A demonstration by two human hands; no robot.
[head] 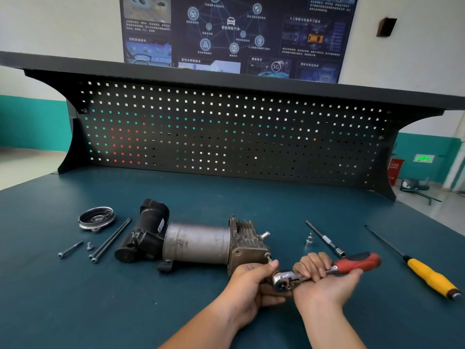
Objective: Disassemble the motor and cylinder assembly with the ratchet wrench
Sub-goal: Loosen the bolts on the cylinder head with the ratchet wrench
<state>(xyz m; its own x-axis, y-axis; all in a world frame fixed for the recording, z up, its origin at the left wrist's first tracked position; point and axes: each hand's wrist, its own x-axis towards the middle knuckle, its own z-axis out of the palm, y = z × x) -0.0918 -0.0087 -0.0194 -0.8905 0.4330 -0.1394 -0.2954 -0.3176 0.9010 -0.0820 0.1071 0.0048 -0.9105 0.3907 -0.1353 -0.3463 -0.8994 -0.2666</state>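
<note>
The motor and cylinder assembly lies on its side near the middle of the worktop, black motor end to the left, finned cylinder block to the right. Both hands are at the block's near right corner, where a bolt stands partly out.

The right hand has its fingers curled round the metal neck of the ratchet wrench, palm up, with the red handle sticking out beyond them. The left hand curls its fingers round the wrench's head end, thumb just beside the bolt. Whether a socket is already on the drive I cannot tell.

The step looks like seating the wrench on that bolt. It would go best with the head square on the bolt, the left hand steadying the head while the right slides out to the red handle for leverage. A tilted socket could slip and round the bolt head. The body is round and unclamped, so it may roll under a hard pull.

Loose parts lie left of the motor: a round end cap, two long bolts, a shorter bolt and a small screw. To the right are a small socket, an extension bar and a yellow-handled screwdriver.

The worktop is covered in dark teal matting. Behind it rises a black pegboard under a shelf, and above that hangs a dark poster on a pale wall with a teal band.
</note>
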